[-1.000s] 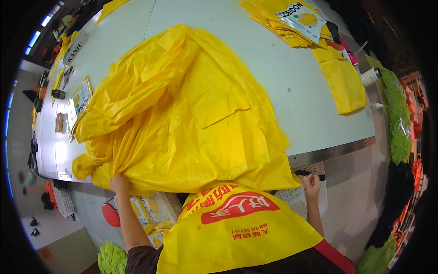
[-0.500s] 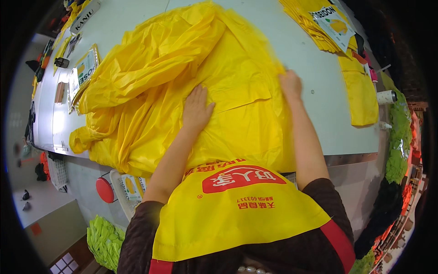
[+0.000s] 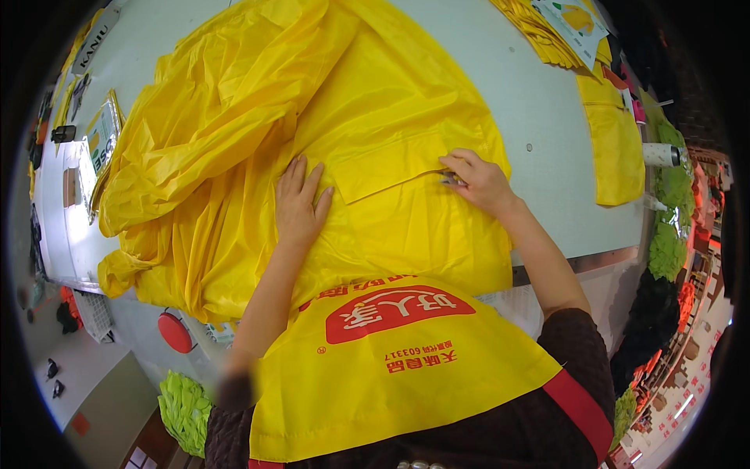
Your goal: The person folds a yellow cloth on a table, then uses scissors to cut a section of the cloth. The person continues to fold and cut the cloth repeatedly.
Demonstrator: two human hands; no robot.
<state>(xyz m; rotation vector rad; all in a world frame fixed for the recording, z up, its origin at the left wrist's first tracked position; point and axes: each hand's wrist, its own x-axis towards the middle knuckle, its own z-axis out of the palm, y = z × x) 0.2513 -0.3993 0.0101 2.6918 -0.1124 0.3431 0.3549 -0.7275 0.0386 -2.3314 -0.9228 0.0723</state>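
Note:
A large shiny yellow garment [image 3: 234,102], like a raincoat, lies bunched across the worktable, its left part in loose folds and its right part smoother. My left hand [image 3: 301,203] rests flat on it with fingers spread, left of a pocket flap [image 3: 391,168]. At the right end of that flap is my right hand [image 3: 476,180], its fingers bent and pinched together. A small dark metallic tool [image 3: 451,180] shows beneath those fingers; its kind is mostly hidden by the hand.
A stack of folded yellow pieces with a printed sheet [image 3: 566,31] lies at the far right, above a flat yellow pouch [image 3: 613,141]. A thread cone [image 3: 661,154] stands at the right edge. Clear packages [image 3: 101,144] lie at the left; a red round stool [image 3: 175,333] is below.
My right hand has moved left from the garment's right edge onto the flap's end. My left hand stays flat on the cloth. The whole view has shifted slightly.

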